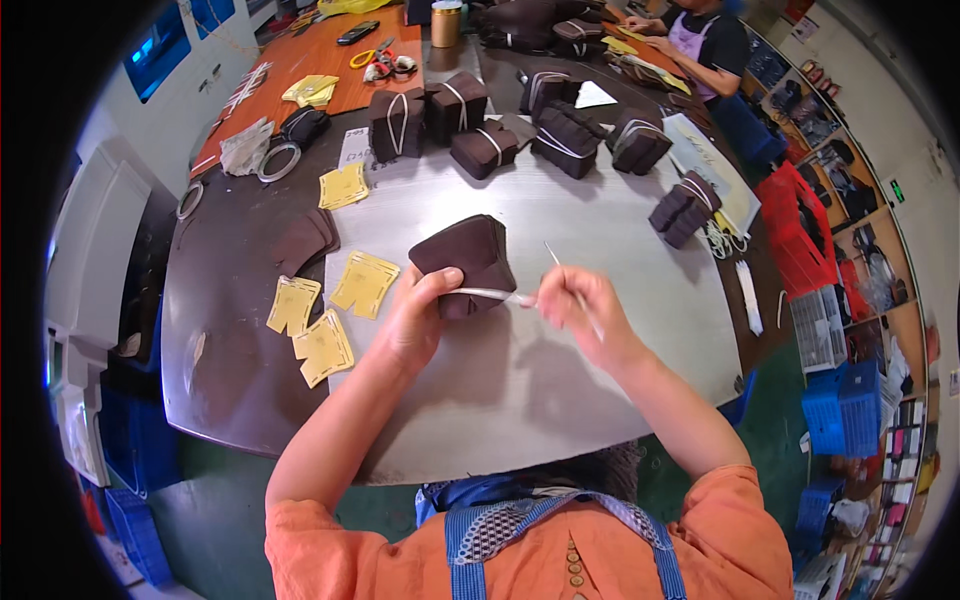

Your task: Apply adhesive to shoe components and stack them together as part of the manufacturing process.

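My left hand (415,310) is closed around a stack of dark brown cut pieces (460,245), held up over the metal sheet. Its thumb presses a white band (485,293) against the side of the stack. The band stretches taut to my right hand (590,312), whose fingers are pinched on it. A thin pale length (553,254) sticks out above the right fingers; whether it is the band's end or a separate slim tool I cannot tell. Left of the stack lie yellow notched templates (365,283) and some loose brown pieces (308,242).
Banded brown bundles (397,125) stand along the far side of the metal sheet (640,240), with one bundle (685,208) at the right. White cords (725,240) lie near it. Scissors (372,55) and tape rings (279,162) are farther left. A co-worker (700,45) works at the far right.
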`<state>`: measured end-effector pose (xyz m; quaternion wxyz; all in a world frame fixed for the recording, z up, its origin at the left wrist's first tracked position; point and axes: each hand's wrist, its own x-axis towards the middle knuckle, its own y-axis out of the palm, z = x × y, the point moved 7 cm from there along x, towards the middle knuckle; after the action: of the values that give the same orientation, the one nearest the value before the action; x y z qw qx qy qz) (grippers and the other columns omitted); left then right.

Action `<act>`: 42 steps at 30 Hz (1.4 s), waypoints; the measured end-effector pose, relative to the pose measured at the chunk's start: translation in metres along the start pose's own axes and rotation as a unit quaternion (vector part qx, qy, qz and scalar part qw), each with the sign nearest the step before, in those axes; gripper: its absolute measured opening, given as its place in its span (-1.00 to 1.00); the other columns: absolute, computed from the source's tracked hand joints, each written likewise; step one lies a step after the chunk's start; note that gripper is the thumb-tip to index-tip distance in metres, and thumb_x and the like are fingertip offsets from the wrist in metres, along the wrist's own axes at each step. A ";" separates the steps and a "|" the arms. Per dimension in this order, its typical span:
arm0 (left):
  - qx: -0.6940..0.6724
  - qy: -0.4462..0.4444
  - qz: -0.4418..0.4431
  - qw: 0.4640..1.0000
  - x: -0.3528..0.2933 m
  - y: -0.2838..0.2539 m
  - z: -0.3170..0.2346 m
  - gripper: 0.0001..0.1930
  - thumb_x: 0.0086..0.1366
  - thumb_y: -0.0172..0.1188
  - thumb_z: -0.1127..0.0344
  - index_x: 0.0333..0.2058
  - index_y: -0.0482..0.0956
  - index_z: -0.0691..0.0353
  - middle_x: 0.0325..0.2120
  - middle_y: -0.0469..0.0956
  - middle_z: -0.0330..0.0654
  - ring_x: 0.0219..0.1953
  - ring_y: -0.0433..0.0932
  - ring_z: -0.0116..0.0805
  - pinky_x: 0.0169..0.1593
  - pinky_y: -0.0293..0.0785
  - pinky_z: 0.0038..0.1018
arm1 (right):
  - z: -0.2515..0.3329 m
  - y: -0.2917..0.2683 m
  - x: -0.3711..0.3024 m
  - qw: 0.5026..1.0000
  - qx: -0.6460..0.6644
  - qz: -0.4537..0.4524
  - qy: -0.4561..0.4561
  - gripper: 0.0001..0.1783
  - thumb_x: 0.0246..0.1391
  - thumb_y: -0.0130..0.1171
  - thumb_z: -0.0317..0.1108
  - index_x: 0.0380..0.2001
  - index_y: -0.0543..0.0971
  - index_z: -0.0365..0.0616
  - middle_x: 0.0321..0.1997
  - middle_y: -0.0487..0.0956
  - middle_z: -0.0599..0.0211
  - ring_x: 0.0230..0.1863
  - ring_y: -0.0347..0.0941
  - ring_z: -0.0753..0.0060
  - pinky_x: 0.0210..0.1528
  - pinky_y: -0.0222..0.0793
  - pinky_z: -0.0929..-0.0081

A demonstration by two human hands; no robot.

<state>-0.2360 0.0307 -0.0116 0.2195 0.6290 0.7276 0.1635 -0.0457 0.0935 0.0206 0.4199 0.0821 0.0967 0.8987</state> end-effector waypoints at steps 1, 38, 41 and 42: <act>-0.030 -0.019 -0.044 0.998 0.006 -0.007 0.004 -0.38 0.17 0.36 0.09 0.14 0.51 0.32 -0.03 0.61 -0.14 -0.02 0.58 -0.35 0.00 0.55 -0.35 | 0.017 0.015 -0.007 0.992 -0.099 0.055 -0.057 -0.68 0.37 0.29 -0.14 -0.41 0.59 -0.09 -0.49 0.44 0.56 -0.42 0.36 0.66 -0.21 0.39 0.51; 0.754 0.009 -0.009 0.657 0.016 0.038 -0.066 -0.17 0.02 0.43 -0.38 0.13 0.53 0.06 -0.10 0.57 0.17 -0.15 0.68 0.19 -0.06 0.61 -0.09 | -0.021 -0.011 0.042 0.974 -0.201 0.023 0.103 -0.62 0.20 0.45 -0.19 -0.15 0.52 -0.21 -0.26 0.58 0.39 -0.32 0.54 0.57 -0.29 0.53 0.51; 0.713 0.035 -0.017 0.700 0.015 0.033 -0.061 -0.19 0.01 0.48 -0.30 0.15 0.53 0.02 -0.09 0.55 0.15 -0.15 0.68 0.17 -0.08 0.61 -0.10 | -0.025 -0.013 0.039 0.985 -0.073 0.037 0.148 -0.64 0.24 0.42 -0.24 -0.08 0.56 -0.26 -0.20 0.60 0.35 -0.24 0.58 0.55 -0.26 0.59 0.53; 0.702 0.036 -0.024 0.711 0.014 0.035 -0.059 -0.21 0.00 0.52 -0.21 0.15 0.52 0.02 -0.10 0.53 0.11 -0.15 0.67 0.14 -0.08 0.60 -0.10 | -0.027 -0.013 0.038 0.986 -0.041 0.044 0.157 -0.64 0.26 0.40 -0.27 -0.06 0.56 -0.28 -0.18 0.61 0.32 -0.22 0.59 0.52 -0.24 0.62 0.52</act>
<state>-0.2389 0.0524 0.0552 -0.3081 0.5780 0.6550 -0.3769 -0.0661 0.1285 -0.0059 0.3624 -0.0732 0.1208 0.9212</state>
